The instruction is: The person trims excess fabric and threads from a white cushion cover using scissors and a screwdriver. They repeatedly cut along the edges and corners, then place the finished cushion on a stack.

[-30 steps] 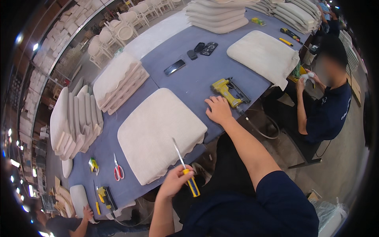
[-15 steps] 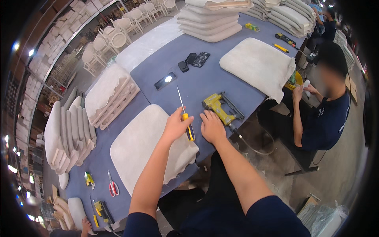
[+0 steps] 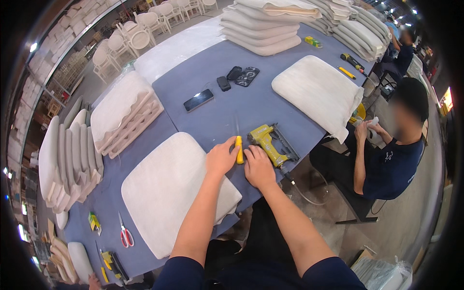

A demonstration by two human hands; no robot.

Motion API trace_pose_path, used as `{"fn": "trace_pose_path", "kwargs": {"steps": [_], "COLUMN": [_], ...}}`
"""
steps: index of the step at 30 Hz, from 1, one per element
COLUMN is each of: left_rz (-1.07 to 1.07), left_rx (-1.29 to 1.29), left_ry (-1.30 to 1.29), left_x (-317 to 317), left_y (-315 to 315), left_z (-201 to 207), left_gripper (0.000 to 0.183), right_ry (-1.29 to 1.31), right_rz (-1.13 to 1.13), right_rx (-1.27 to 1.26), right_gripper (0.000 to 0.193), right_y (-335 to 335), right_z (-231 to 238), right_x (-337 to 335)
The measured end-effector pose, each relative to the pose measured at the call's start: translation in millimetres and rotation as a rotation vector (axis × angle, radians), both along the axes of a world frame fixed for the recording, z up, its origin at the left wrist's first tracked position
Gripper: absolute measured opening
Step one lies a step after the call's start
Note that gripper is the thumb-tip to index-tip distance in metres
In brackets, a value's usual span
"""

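Above the blue-grey table (image 3: 188, 126), my left hand (image 3: 221, 156) is closed around the yellow handle of a screwdriver (image 3: 239, 151). Its thin shaft points away from me and is blurred. Close beside the handle, my right hand (image 3: 259, 166) rests with fingers spread and holds nothing. A yellow-green staple gun (image 3: 271, 145) lies just beyond and right of that hand, its air hose hanging over the table edge. Under my left forearm is a white padded seat cushion (image 3: 164, 181), with fabric gathered along its near edge.
A phone (image 3: 198, 100) and small black items (image 3: 237, 75) lie farther back. Cushion stacks stand at the left (image 3: 126, 111) and far side (image 3: 263, 31). Scissors (image 3: 125, 233) lie near left. Another cushion (image 3: 316, 89) lies before a seated co-worker (image 3: 394, 164) at right.
The screwdriver has swung more upright in my left hand and shifted slightly right. My right hand stays beside the staple gun. The view has shifted a little.
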State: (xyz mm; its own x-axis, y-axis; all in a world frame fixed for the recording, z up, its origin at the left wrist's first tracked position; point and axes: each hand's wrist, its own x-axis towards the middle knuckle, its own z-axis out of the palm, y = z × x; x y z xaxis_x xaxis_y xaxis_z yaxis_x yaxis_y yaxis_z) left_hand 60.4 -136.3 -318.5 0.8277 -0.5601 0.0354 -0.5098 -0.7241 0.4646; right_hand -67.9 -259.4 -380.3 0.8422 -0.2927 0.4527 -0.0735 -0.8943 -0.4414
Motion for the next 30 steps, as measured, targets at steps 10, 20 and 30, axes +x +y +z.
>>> {"fn": "trace_pose_path", "kwargs": {"steps": [10, 20, 30], "left_rz": [0.076, 0.117, 0.172], "left_rx": [-0.229, -0.360, -0.169], "left_ry": [-0.159, 0.152, 0.039], "left_x": [9, 48, 342], "left_y": [6, 1, -52], "left_z": [-7, -4, -17], "left_gripper": [0.027, 0.028, 0.033], "right_ry": [0.109, 0.219, 0.241], "right_rz": [-0.199, -0.068, -0.063], "right_rx": [-0.287, -0.129, -0.024], "right_gripper": [0.018, 0.023, 0.011], "right_y": [15, 6, 5], "right_z": [-4, -2, 1], "right_x": [76, 85, 97]}}
